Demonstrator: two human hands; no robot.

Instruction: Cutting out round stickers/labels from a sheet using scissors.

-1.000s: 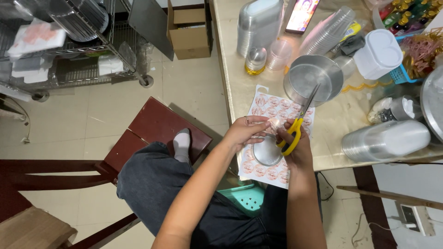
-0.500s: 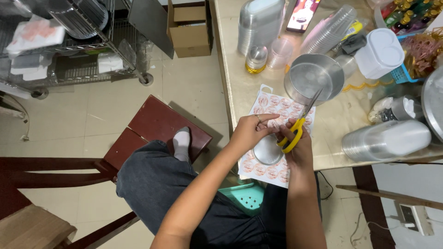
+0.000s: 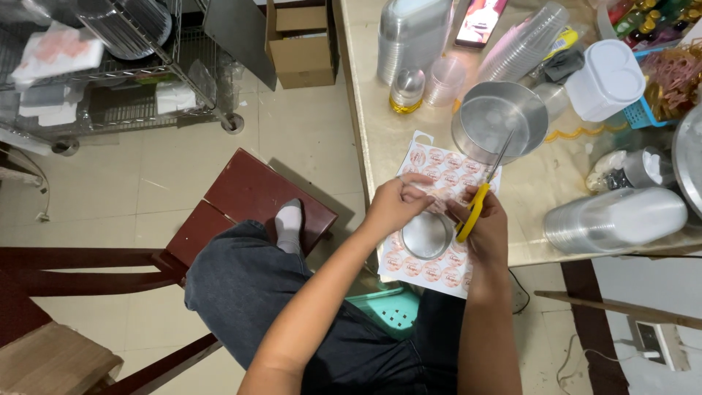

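Yellow-handled scissors (image 3: 479, 197) in your right hand (image 3: 484, 227), grip closed | left hand (image 3: 395, 207) pinching sticker sheet (image 3: 437, 212) | table (image 3: 380, 124) edge

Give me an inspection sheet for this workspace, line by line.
Surface: pale table, crowded.
Job's things: sticker sheet overhanging the edge; yellow scissors; round tin on the sheet.
Clutter: metal bowl, cup stacks, white jar.
Hands: left hand pinches a sticker; right hand holds the scissors.
Cables: cord on the floor, right.
Surroundings: wire rack, cardboard box, red stool.
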